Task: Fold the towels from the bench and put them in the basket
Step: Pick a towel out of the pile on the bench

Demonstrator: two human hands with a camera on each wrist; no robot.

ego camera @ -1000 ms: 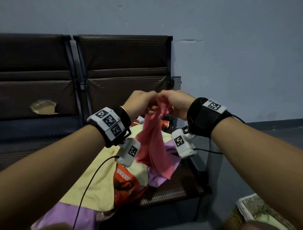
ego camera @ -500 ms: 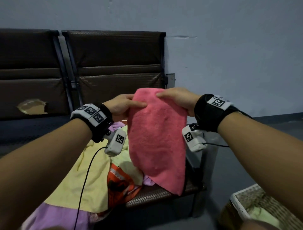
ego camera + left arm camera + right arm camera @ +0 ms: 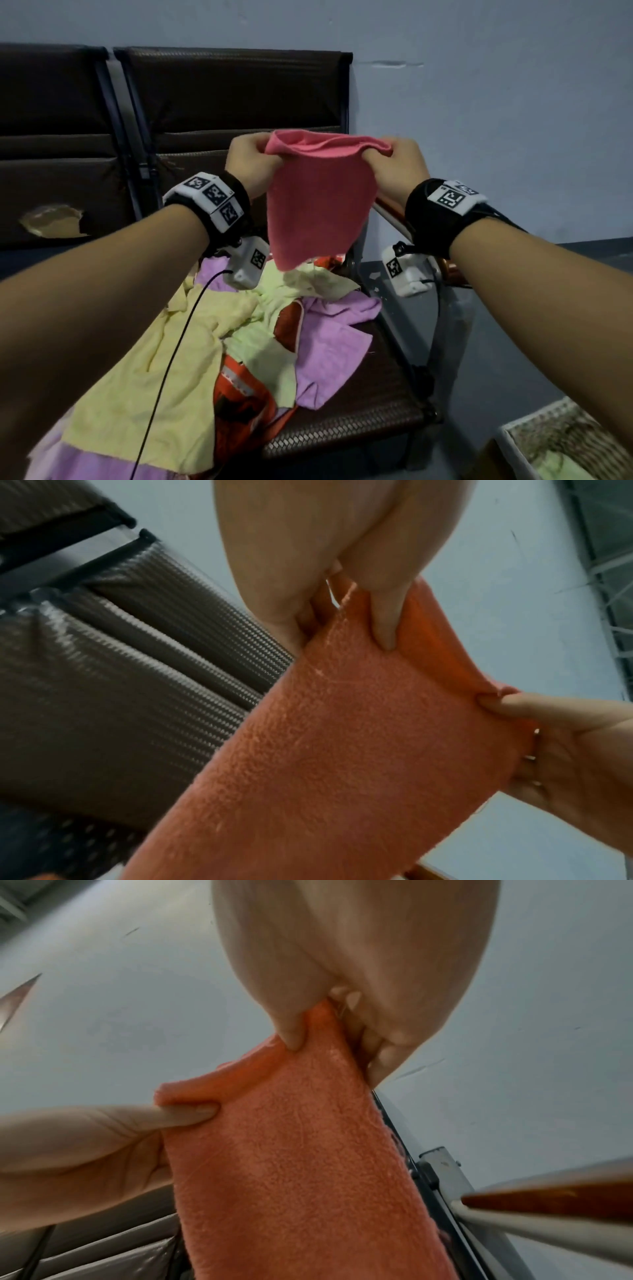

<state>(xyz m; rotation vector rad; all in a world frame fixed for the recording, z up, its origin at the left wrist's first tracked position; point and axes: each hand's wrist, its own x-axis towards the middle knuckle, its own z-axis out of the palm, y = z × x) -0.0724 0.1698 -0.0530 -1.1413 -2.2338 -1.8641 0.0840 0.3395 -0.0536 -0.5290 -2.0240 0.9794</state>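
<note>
A pink towel [image 3: 318,198] hangs doubled over in the air above the bench. My left hand [image 3: 250,161] pinches its top left corner and my right hand [image 3: 394,161] pinches the top right corner. The left wrist view shows the left thumb pressed into the pink towel [image 3: 342,737]. From the right wrist, the right thumb and fingers clamp the edge of the pink towel [image 3: 301,1150]. A heap of yellow towels [image 3: 144,377], purple towels [image 3: 335,346] and an orange patterned cloth [image 3: 239,404] lies on the brown bench seat [image 3: 359,421] below. The wicker basket [image 3: 513,442] stands on the floor at the lower right.
The bench's brown padded backrest [image 3: 233,92] rises behind the hands against a grey-blue wall. A torn patch [image 3: 51,221] shows on the left seat back. A wooden armrest [image 3: 448,270] runs under my right wrist. A pale green cloth [image 3: 565,467] lies inside the basket.
The towel went from a bunched strip to spread out between both hands, then was doubled over; it now hangs shorter. Both hands rose and now pinch its top corners.
</note>
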